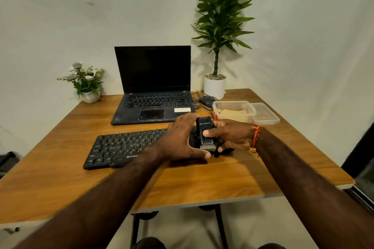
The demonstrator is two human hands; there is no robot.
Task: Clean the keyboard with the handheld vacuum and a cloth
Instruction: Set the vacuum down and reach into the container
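Right hand: the right hand (pixel 230 135) is gripping the small black handheld vacuum (pixel 206 134), its fingers curling round the body and its thumb pressing on the front face.
Vacuum: it is standing upright over the right end of the keyboard, its grey brush nozzle pointing down.
Left hand: the left hand (pixel 180 139) is lying spread over the right part of the flat black plastic keyboard (pixel 129 147), fingers straight, fingertips reaching toward the vacuum's top and thumb stretching out near the nozzle.
Keyboard: it is lying on the brown wooden table (pixel 202 184), just in front of the open black laptop (pixel 153 87).
Cloth: a folded yellow cloth (pixel 232 113) is sitting inside the clear plastic container (pixel 232 110) at the right, beside its clear lid (pixel 265 115).
Background: a tall green plant in a white pot (pixel 215 85) and a small flower pot (pixel 89 87) are standing at the table's far edge.
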